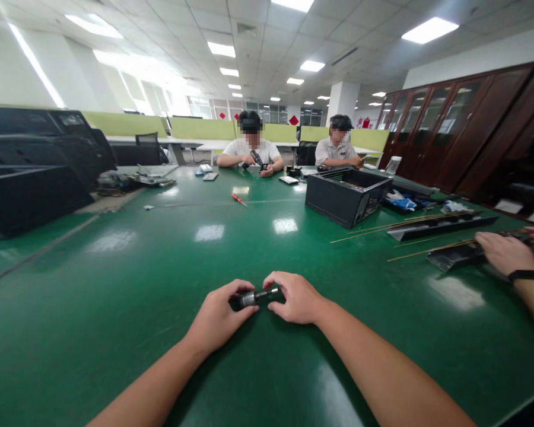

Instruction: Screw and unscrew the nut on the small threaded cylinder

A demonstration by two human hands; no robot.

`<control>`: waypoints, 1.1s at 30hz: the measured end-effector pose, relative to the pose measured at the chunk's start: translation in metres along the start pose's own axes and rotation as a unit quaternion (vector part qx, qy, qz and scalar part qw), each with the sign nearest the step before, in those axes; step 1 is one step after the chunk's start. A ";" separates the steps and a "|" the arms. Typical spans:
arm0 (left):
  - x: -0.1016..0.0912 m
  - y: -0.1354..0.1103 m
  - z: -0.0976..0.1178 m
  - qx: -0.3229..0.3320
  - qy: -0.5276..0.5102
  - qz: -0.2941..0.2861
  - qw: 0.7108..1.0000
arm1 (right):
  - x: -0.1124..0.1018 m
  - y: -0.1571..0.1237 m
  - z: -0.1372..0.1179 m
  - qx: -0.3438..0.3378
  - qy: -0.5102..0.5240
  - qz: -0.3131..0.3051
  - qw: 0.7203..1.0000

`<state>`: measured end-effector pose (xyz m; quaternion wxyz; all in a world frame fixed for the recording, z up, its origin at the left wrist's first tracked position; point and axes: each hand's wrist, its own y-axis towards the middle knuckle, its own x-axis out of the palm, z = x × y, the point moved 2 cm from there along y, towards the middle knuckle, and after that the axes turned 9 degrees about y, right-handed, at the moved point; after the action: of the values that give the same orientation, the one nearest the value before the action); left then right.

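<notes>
My left hand (218,314) is wrapped round a small dark cylindrical part with a silver metal band (248,298). A thin, ribbed or threaded shaft with a bright tip (273,290) points right from it. Whether it is a small motor or some other part, I cannot tell. My right hand (296,298) curves about the tip, its thumb and fingers apart with a gap between them, and it does not visibly grip the shaft. Both hands rest low over the green tabletop (129,320) near its front middle.
An orange screwdriver (237,199) lies farther back. A black computer case (333,198) stands at right centre, near metal channels (440,225) and thin rods (360,230). A co-worker's hand (507,252) works at far right. Two people (251,148) sit opposite. Dark equipment (31,196) is at left.
</notes>
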<state>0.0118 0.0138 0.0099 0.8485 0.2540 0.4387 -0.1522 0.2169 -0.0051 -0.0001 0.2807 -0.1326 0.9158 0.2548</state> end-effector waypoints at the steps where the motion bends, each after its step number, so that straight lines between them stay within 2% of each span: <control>1: 0.000 0.000 0.002 0.003 0.003 -0.004 1.000 | 0.001 0.000 0.000 -0.001 -0.003 -0.002 1.000; 15: 0.008 -0.007 0.002 0.008 -0.022 0.003 1.000 | 0.006 -0.002 -0.002 -0.033 -0.018 0.000 0.999; 26: 0.008 -0.007 0.001 0.010 -0.018 0.016 1.000 | 0.006 -0.003 -0.003 -0.018 -0.026 -0.012 0.999; 33: 0.007 -0.006 0.001 0.013 -0.023 0.032 0.999 | 0.003 -0.003 -0.006 -0.018 -0.018 0.010 1.000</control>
<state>0.0137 0.0077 0.0026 0.8593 0.2754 0.4086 -0.1369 0.2131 -0.0106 0.0011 0.2921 -0.1238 0.9071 0.2766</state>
